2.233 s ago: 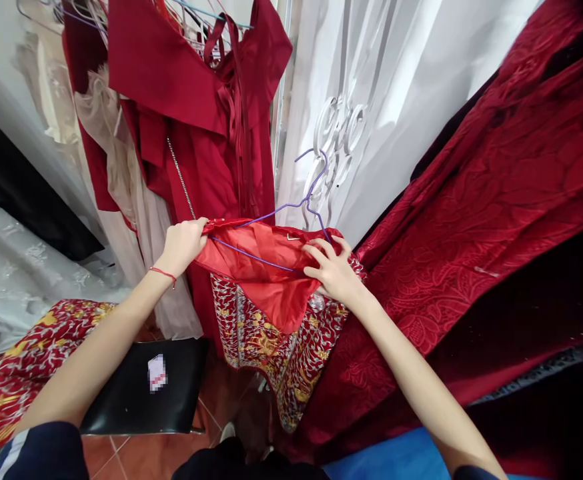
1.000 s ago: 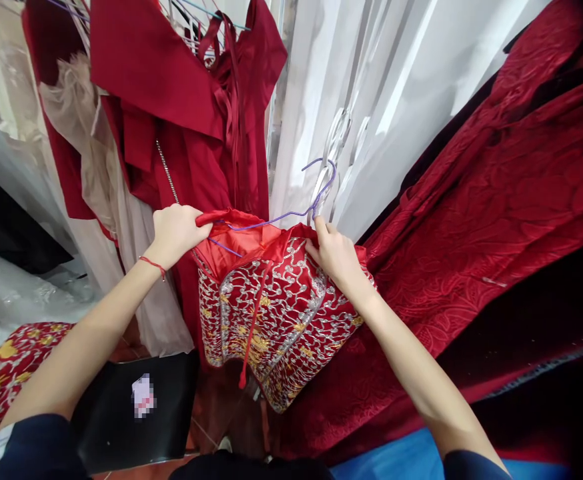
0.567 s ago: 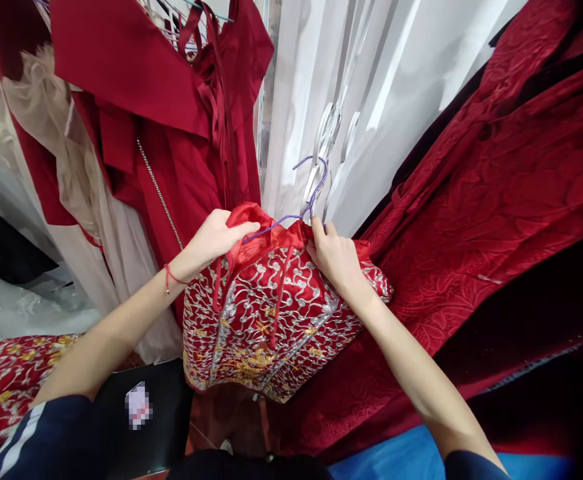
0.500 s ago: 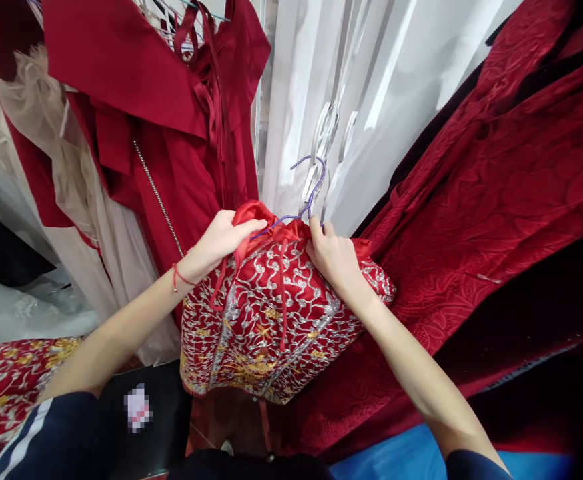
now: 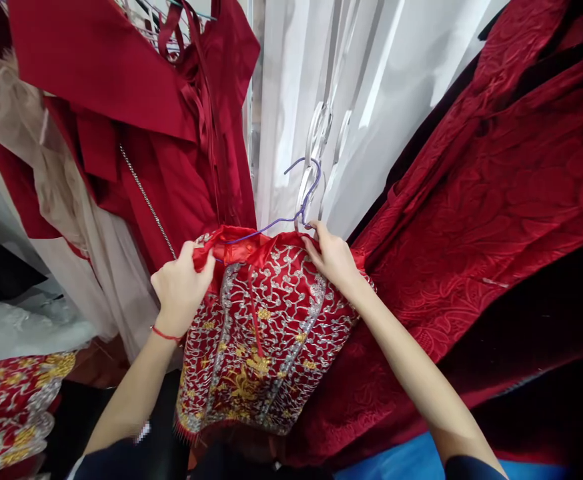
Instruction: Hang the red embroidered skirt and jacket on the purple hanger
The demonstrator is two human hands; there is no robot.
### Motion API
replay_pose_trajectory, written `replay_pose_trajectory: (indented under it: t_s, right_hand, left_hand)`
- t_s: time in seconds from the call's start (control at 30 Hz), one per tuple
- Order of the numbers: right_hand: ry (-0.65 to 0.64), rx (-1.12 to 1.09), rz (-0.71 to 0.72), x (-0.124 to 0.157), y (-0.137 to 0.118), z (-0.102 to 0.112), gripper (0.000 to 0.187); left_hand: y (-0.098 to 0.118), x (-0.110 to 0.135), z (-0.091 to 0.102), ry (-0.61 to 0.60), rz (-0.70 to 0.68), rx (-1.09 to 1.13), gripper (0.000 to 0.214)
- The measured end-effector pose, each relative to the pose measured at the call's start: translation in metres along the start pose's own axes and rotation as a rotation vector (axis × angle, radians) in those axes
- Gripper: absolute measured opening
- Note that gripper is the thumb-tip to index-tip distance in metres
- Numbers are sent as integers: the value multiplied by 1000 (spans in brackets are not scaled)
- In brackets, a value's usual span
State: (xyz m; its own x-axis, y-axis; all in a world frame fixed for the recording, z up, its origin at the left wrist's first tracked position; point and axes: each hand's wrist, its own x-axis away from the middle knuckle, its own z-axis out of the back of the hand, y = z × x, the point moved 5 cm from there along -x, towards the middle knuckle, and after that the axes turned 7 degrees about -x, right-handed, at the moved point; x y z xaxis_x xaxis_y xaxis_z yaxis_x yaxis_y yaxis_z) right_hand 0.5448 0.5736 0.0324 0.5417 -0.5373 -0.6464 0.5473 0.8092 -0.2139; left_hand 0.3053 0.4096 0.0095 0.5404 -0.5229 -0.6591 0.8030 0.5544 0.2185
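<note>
A red embroidered garment [image 5: 261, 340] with silver and gold patterns hangs from a purple wire hanger [image 5: 291, 217] in front of me. My left hand [image 5: 181, 288] is closed on the garment's upper left edge, where the red lining shows. My right hand [image 5: 332, 257] pinches the top right of the garment just below the hanger's hook. A thin red cord hangs down the garment's middle.
Dark red satin dresses [image 5: 136, 127] and a beige tulle one hang at the upper left. White curtains [image 5: 351, 100] fill the back. A big red brocade gown [image 5: 496, 220] drapes on the right. Another embroidered red cloth [image 5: 6, 407] lies lower left; a blue surface [image 5: 396, 460] is below.
The garment went from lining side showing to its embroidered face hanging down. My left hand slid from the top fold to the left edge, and the view shifted right.
</note>
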Motion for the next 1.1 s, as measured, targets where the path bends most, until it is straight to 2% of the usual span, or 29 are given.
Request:
replay_pose_trajectory:
  t_s: [0.1, 0.17, 0.23, 0.3, 0.37, 0.43, 0.5, 0.6, 0.67, 0.8, 0.87, 0.93, 1.03, 1.1]
  right_hand:
    - [31, -42, 29, -1, 2, -3, 40]
    - [71, -22, 40, 0, 4, -3, 42]
    - [121, 28, 53, 1, 6, -3, 43]
    - [160, 78, 79, 2, 7, -3, 44]
    - [179, 110, 106, 2, 7, -3, 46]
    - [179, 124, 114, 3, 8, -4, 47]
    - [173, 125, 110, 3, 9, -4, 47]
    - [171, 108, 112, 3, 11, -4, 46]
    - [172, 101, 119, 4, 11, -4, 47]
    - [143, 108, 92, 3, 12, -5, 47]
    - [121, 118, 73, 3, 12, -5, 46]
    - [110, 127, 70, 3, 12, -5, 45]
    - [119, 135, 88, 3, 12, -5, 44]
    - [130, 137, 104, 3, 11, -4, 43]
  left_hand:
    - [-24, -6, -8, 2, 50, 66, 31]
    - [-24, -10, -7, 29, 34, 234, 29]
    - [-12, -11, -8, -10, -15, 510, 31]
    - [7, -13, -13, -109, -61, 781, 35]
    - [26, -15, -22, -185, -90, 927, 37]
    - [40, -18, -30, -211, -160, 927, 36]
    - [47, -21, -37, -233, -262, 833, 33]
    - [44, -21, -38, -263, -345, 654, 33]
    - [34, -19, -28, -219, -343, 525, 32]
    - [13, -19, -2, -37, -268, 271, 26]
    - [7, -20, 2, 15, -278, 318, 25]
    - [2, -20, 1, 87, -321, 460, 26]
    - [-9, -22, -7, 256, -354, 636, 29]
    - [-14, -26, -15, 327, -386, 630, 32]
